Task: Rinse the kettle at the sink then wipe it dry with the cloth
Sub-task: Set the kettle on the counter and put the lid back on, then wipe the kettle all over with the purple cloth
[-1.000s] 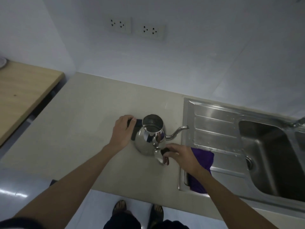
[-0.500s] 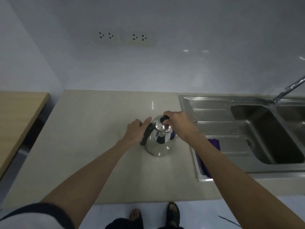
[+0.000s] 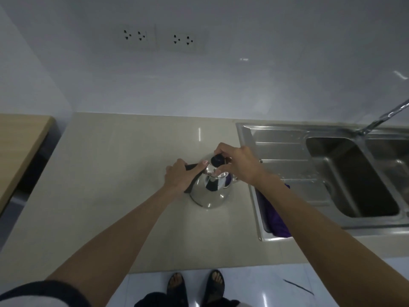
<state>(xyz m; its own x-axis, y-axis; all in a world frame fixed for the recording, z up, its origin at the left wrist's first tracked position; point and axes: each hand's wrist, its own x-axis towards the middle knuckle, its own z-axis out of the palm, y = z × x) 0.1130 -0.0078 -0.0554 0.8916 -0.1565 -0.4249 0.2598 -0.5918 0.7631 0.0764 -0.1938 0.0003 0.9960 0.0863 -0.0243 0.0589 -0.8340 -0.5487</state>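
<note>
A shiny steel kettle (image 3: 210, 193) stands on the beige counter (image 3: 115, 173) just left of the sink. My left hand (image 3: 179, 178) is wrapped around its black handle, thumb along the top. My right hand (image 3: 240, 166) pinches the black knob of the lid (image 3: 218, 161), which sits on the kettle's mouth. The spout is hidden behind my right hand. A purple cloth (image 3: 278, 220) lies on the sink's draining board, partly covered by my right forearm.
The steel sink (image 3: 285, 147) has a draining board and a deep basin (image 3: 354, 178) to the right, with a tap (image 3: 385, 118) reaching in from the far right. A wooden table (image 3: 20, 142) stands to the left. Wall sockets (image 3: 163, 39) are above the counter.
One second ago the kettle was uncovered and my right hand held the lid beside it. The lid has since been brought onto the kettle's mouth. My left hand stayed on the handle.
</note>
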